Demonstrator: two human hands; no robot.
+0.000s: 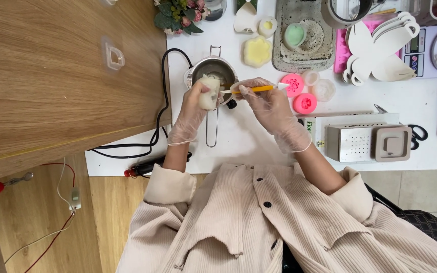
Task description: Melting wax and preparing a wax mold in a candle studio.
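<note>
Item: pale wax lump [209,92], gripped in gloved left hand [194,103] over metal pot [213,68], bench's left edge. Right hand [269,101] pinched orange tool [251,89]. Risk: slick gloves, lump cld drop into pot; tool slip cld gouge it.

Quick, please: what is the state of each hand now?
Left hand: closed on a pale lump.
Right hand: closed on an orange stick tool.

My left hand [194,103] in its thin clear glove covers part of the small white lump [209,92], so I can't tell its shape. The lump hides much of the round silver metal pot [217,66]. The top edge cuts off the pink and green flower bunch [178,14]
</note>
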